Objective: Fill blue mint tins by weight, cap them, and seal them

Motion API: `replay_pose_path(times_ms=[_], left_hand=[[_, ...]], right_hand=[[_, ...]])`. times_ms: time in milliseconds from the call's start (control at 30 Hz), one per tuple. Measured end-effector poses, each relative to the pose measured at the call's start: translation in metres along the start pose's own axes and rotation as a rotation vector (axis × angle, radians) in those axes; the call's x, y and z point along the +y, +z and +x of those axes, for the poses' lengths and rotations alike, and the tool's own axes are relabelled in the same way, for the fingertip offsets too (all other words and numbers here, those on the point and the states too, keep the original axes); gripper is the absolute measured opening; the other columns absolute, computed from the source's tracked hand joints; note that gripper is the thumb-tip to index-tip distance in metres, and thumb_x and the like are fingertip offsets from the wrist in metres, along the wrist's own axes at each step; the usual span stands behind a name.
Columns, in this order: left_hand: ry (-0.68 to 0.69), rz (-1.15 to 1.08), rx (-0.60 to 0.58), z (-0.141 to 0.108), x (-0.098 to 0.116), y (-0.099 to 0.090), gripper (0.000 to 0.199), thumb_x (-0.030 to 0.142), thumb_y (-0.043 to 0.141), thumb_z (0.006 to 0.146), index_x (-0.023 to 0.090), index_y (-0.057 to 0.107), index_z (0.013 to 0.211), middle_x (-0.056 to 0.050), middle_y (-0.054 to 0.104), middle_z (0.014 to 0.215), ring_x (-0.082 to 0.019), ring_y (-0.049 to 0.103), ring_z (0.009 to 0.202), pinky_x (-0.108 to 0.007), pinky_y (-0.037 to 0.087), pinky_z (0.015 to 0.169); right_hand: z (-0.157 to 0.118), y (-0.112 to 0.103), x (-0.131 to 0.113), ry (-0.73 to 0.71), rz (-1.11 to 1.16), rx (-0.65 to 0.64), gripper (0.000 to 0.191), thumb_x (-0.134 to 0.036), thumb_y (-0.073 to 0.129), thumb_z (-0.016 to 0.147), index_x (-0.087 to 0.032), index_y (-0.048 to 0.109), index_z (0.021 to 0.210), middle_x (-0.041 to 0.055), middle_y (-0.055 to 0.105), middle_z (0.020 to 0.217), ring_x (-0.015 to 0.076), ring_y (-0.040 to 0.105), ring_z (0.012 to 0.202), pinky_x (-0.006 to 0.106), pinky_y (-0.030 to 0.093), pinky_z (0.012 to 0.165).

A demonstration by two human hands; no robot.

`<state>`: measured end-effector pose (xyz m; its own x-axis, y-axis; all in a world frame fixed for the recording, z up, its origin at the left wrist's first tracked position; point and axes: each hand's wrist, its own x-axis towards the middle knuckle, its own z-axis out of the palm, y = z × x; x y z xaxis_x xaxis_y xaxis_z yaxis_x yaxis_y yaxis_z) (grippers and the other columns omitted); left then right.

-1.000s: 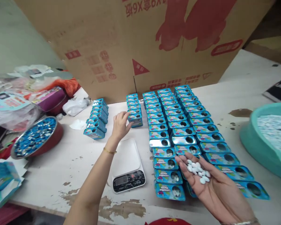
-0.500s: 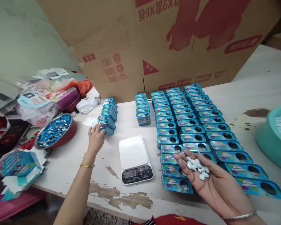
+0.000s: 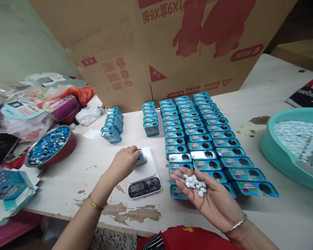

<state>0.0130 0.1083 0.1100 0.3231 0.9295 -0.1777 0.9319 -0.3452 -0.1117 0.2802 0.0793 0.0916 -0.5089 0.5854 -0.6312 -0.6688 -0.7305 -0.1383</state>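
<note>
My left hand (image 3: 128, 159) is closed around a small blue candy tin (image 3: 142, 158) over the white plate of the kitchen scale (image 3: 144, 173). Whether the tin's base rests on the plate is hidden behind my fingers. Palm up and slightly cupped, my right hand (image 3: 211, 194) carries a small heap of white candies (image 3: 195, 184). It is above the near end of the rows of blue tins (image 3: 202, 146), whose lids have a round opening. A shorter row of tins (image 3: 112, 126) stands at the left, and another (image 3: 150, 121) behind the scale.
A big cardboard box (image 3: 135, 45) walls off the back. At the right, a turquoise basin (image 3: 276, 152) holds many white candies. A steel bowl (image 3: 70, 140) of blue wrapped pieces sits at the left, near plastic bags (image 3: 26, 121) and a torn pack of tins (image 3: 7, 185).
My left hand has taken a tin from the near end of the left row and brought it right to the scale. My right hand still carries the candies; the view has shifted right.
</note>
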Motion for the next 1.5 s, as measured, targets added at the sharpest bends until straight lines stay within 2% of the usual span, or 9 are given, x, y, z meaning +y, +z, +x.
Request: replay_pose_path(times_ms=[133, 233, 400, 600, 833, 1000, 1233, 1367, 1500], left_hand=[[0.012, -0.11, 0.211, -0.007, 0.014, -0.005, 0.015, 0.023, 0.057, 0.086, 0.015, 0.055, 0.099, -0.012, 0.06, 0.104, -0.024, 0.058, 0.094, -0.038, 0.049, 0.079], [0.104, -0.277, 0.388, -0.016, 0.053, -0.014, 0.026, 0.027, 0.054, 0.089, 0.014, 0.051, 0.111, -0.012, 0.058, 0.106, -0.023, 0.056, 0.096, -0.037, 0.05, 0.079], [0.255, -0.425, 0.356, -0.012, 0.127, -0.008, 0.029, 0.022, 0.049, 0.09, 0.013, 0.049, 0.117, -0.009, 0.057, 0.102, -0.018, 0.056, 0.089, -0.031, 0.052, 0.073], [0.21, -0.472, 0.366, -0.002, 0.152, 0.008, 0.019, 0.014, 0.043, 0.09, 0.011, 0.053, 0.106, -0.008, 0.056, 0.101, -0.017, 0.056, 0.09, -0.027, 0.054, 0.073], [0.178, -0.637, 0.404, 0.0, 0.149, 0.01, 0.018, 0.013, 0.041, 0.091, 0.01, 0.053, 0.103, -0.01, 0.057, 0.101, -0.015, 0.057, 0.09, -0.027, 0.056, 0.074], [0.211, -0.781, 0.44, -0.004, 0.137, 0.01, 0.013, 0.013, 0.044, 0.091, 0.012, 0.057, 0.094, -0.009, 0.057, 0.103, -0.014, 0.057, 0.095, -0.026, 0.054, 0.081], [-0.082, -0.71, 0.621, -0.01, 0.058, 0.006, 0.009, 0.015, 0.05, 0.091, 0.016, 0.059, 0.092, -0.003, 0.056, 0.087, -0.012, 0.055, 0.081, -0.025, 0.048, 0.073], [-0.233, -0.579, 0.534, -0.008, 0.023, 0.022, 0.007, 0.016, 0.053, 0.089, 0.017, 0.059, 0.089, -0.003, 0.057, 0.087, -0.013, 0.055, 0.079, -0.027, 0.045, 0.071], [-0.245, -0.554, 0.504, -0.008, 0.015, 0.03, 0.009, 0.021, 0.055, 0.089, 0.017, 0.059, 0.096, -0.003, 0.058, 0.089, -0.013, 0.055, 0.076, -0.028, 0.046, 0.071]], right_hand=[[-0.002, -0.003, -0.001, 0.016, 0.008, -0.007, 0.028, -0.022, 0.051, 0.091, -0.003, 0.069, 0.1, 0.0215, 0.067, 0.111, 0.0268, 0.064, 0.106, 0.032, 0.056, 0.087], [0.001, -0.004, 0.002, 0.057, 0.02, -0.016, 0.028, -0.025, 0.051, 0.091, -0.004, 0.068, 0.101, 0.0193, 0.068, 0.111, 0.0254, 0.065, 0.104, 0.033, 0.057, 0.085], [0.009, -0.012, 0.007, 0.011, 0.077, -0.062, 0.019, -0.02, 0.053, 0.089, -0.012, 0.07, 0.09, 0.0061, 0.073, 0.085, 0.013, 0.069, 0.074, 0.024, 0.059, 0.069], [0.007, -0.018, 0.005, -0.009, 0.064, -0.001, 0.018, -0.015, 0.052, 0.087, -0.016, 0.07, 0.093, 0.0056, 0.072, 0.09, 0.0123, 0.069, 0.083, 0.022, 0.058, 0.074], [0.009, -0.011, 0.007, -0.046, 0.116, 0.126, 0.025, -0.009, 0.044, 0.089, -0.013, 0.068, 0.089, 0.0063, 0.072, 0.081, 0.0112, 0.069, 0.077, 0.022, 0.058, 0.073], [0.014, -0.007, 0.011, -0.054, 0.129, 0.086, 0.028, -0.007, 0.04, 0.089, -0.014, 0.068, 0.084, 0.0047, 0.072, 0.076, 0.0108, 0.07, 0.07, 0.022, 0.06, 0.07], [0.016, 0.008, 0.016, 0.059, 0.068, 0.057, 0.028, -0.015, 0.043, 0.091, -0.006, 0.068, 0.098, 0.0191, 0.067, 0.114, 0.0263, 0.059, 0.114, 0.035, 0.054, 0.092], [0.019, 0.008, 0.017, 0.07, 0.08, 0.03, 0.026, -0.016, 0.047, 0.09, -0.005, 0.068, 0.099, 0.02, 0.065, 0.116, 0.0272, 0.058, 0.116, 0.033, 0.054, 0.093], [0.021, 0.003, 0.016, 0.062, 0.046, -0.044, 0.024, -0.019, 0.051, 0.088, -0.007, 0.069, 0.099, 0.0179, 0.066, 0.117, 0.026, 0.057, 0.118, 0.032, 0.051, 0.097]])
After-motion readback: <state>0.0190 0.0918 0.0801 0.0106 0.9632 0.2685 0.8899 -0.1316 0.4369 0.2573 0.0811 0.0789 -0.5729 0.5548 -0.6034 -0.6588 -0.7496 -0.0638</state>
